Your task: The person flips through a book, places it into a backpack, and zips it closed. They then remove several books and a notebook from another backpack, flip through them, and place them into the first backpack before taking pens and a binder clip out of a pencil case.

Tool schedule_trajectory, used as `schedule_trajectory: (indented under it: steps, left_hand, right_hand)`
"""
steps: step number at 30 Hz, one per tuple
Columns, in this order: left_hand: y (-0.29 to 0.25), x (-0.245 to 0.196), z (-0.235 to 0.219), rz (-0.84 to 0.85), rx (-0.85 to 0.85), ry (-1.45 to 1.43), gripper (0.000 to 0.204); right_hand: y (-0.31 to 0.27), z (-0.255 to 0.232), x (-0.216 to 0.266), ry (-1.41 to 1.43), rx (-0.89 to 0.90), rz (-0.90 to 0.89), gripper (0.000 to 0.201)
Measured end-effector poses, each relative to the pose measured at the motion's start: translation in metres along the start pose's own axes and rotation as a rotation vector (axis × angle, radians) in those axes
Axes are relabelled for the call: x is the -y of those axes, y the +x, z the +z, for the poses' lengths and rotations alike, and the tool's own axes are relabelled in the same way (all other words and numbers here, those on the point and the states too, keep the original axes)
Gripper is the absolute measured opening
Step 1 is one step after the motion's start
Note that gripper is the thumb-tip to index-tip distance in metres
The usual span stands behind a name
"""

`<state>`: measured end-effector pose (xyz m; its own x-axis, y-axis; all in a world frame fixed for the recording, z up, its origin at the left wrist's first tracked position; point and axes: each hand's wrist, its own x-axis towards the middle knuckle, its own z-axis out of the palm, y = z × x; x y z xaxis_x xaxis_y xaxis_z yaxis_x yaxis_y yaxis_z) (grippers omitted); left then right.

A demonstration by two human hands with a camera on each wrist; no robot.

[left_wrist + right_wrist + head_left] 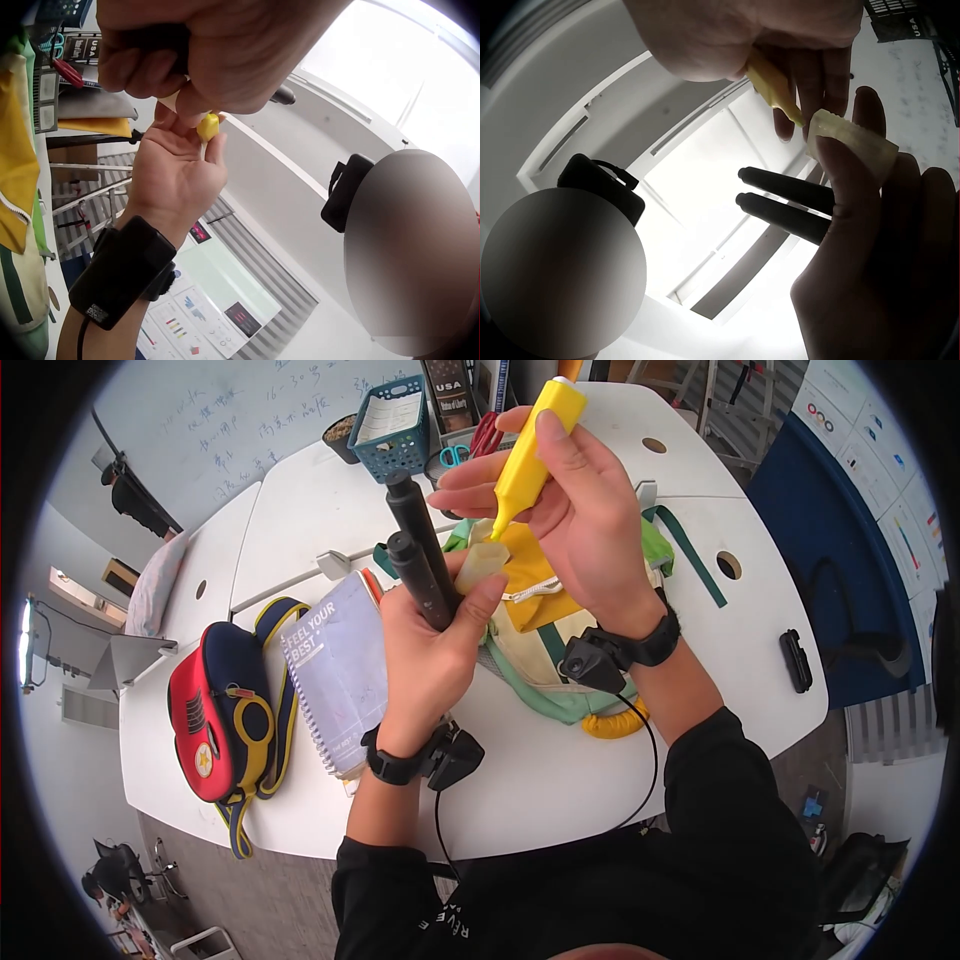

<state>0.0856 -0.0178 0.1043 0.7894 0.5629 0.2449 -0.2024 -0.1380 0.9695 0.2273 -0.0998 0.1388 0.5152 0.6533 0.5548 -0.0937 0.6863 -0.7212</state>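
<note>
My right hand (595, 525) pinches a yellow highlighter (540, 445) between thumb and fingers, its tip slanting down. Below that tip is a pale translucent highlighter cap (482, 565), pinched by the thumb and a finger of my left hand (430, 655). The same left hand also grips two black markers (420, 565), which stick up side by side from the fist. In the right wrist view, the highlighter (774, 88) has its tip right at the mouth of the cap (855, 142). In the left wrist view, my left fingers hide most of the cap.
Beneath my hands lies a green, cream and yellow backpack (530, 650) on the white table (540, 790). A spiral notebook (335, 660) and a red and navy bag (225, 710) lie to the left. Behind stands a blue basket (390, 445); a small black object (796, 660) lies at right.
</note>
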Motion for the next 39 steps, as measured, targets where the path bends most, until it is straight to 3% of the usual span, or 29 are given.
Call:
schedule_trajectory:
  steps: [6,8,12,15,17,22,24,25,27,29,30,31,32,34,37,39]
  left_hand:
    - [0.001,-0.002,0.0,0.022,-0.023,-0.057,0.026]
    - [0.0,-0.006,0.005,0.032,-0.075,-0.217,0.025]
    - [-0.001,-0.004,0.003,0.096,-0.109,-0.23,0.024]
    - [-0.003,0.004,-0.004,0.111,-0.038,-0.103,0.024]
    - [-0.006,0.008,-0.001,0.214,-0.144,0.085,0.024]
    - [-0.01,0.007,0.003,0.288,-0.193,0.249,0.026]
    - [-0.006,-0.001,0.005,0.571,-0.185,0.387,0.032]
    - [-0.006,0.0,0.006,0.571,-0.175,0.388,0.032]
    - [-0.009,0.002,0.006,0.37,-0.163,0.199,0.04]
    - [-0.005,0.001,0.004,0.379,-0.104,0.282,0.041]
    - [-0.005,-0.006,0.011,0.27,-0.114,0.044,0.036]
    - [-0.005,-0.01,0.014,0.159,-0.126,-0.194,0.033]
    - [-0.004,-0.006,0.01,0.16,-0.127,-0.186,0.033]
    - [-0.002,0.004,-0.004,0.017,0.174,-0.489,0.037]
    - [-0.003,-0.004,-0.004,-0.134,0.261,-0.781,0.044]
    - [-0.001,-0.005,-0.008,-0.202,0.298,-0.779,0.048]
  right_hand:
    - [-0.006,0.009,-0.008,-0.003,0.051,0.028,0.036]
    - [-0.009,0.013,-0.012,-0.2,0.173,-0.072,0.032]
    - [-0.01,0.016,-0.014,-0.128,0.173,-0.04,0.031]
    - [-0.013,0.019,-0.012,-0.022,0.138,0.016,0.031]
    - [-0.016,0.022,-0.01,-0.094,0.105,0.101,0.036]
    - [-0.024,0.034,-0.029,0.059,0.028,0.038,0.035]
    - [-0.024,0.036,-0.03,0.073,-0.004,0.05,0.035]
    - [-0.024,0.037,-0.032,0.091,-0.012,0.025,0.033]
    - [-0.026,0.034,-0.032,0.114,-0.032,-0.005,0.031]
    - [-0.023,0.031,-0.031,-0.102,0.021,-0.07,0.038]
    - [-0.021,0.029,-0.028,-0.094,0.016,-0.072,0.038]
    - [-0.02,0.026,-0.02,-0.083,0.072,0.021,0.039]
    - [-0.017,0.023,-0.015,-0.071,0.132,0.114,0.04]
    - [-0.011,0.012,-0.012,0.03,0.199,0.134,0.037]
    - [-0.003,0.001,-0.013,0.224,0.322,0.154,0.034]
    - [-0.001,0.001,-0.014,0.026,0.268,0.069,0.032]
